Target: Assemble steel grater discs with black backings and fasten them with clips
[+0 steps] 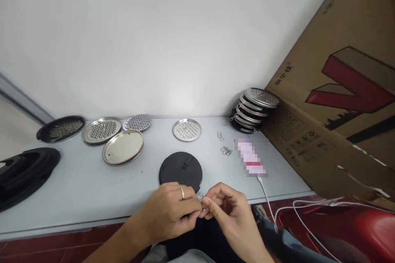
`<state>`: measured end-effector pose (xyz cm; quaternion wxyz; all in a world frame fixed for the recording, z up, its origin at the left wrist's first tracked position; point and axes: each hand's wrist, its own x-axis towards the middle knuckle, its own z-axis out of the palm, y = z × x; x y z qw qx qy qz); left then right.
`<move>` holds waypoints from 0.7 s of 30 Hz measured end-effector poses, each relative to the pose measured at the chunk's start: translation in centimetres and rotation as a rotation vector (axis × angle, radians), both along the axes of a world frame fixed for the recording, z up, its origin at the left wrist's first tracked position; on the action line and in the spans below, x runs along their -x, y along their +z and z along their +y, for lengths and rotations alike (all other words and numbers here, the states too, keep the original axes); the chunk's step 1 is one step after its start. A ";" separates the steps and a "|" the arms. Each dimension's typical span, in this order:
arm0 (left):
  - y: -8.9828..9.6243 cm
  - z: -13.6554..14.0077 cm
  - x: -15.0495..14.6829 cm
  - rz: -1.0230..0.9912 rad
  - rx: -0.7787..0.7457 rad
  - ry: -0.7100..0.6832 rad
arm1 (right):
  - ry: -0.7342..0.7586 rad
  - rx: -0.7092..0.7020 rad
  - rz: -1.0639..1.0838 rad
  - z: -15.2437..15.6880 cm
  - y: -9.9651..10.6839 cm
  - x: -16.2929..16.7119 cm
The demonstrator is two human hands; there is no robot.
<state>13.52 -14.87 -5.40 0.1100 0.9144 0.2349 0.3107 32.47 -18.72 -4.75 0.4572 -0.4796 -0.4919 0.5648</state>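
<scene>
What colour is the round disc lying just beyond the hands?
Black disc, matte; head view.

Pale grey bench; on it a matt black disc, beyond that a silver plate dotted with holes, right of the disc a brown carton printed red and black

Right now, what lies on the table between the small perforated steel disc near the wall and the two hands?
In the head view, only the round black plastic lid lies there, flat on the grey table.
</scene>
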 end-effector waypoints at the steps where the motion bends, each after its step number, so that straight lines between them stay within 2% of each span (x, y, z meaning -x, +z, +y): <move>1: -0.2 -0.1 -0.1 -0.007 -0.005 0.003 | -0.006 0.005 0.015 0.0 -0.1 0.0; 6: -1.3 -0.5 -0.6 -0.085 0.002 0.045 | -0.016 0.009 0.069 0.0 -0.5 0.1; 12: -1.9 -1.0 -0.7 -0.237 0.285 0.054 | 0.075 0.003 0.133 0.2 -1.3 -0.4; 21: -1.7 -0.8 -0.7 -0.286 0.341 0.104 | 0.158 -0.098 0.058 -0.1 -1.1 -0.9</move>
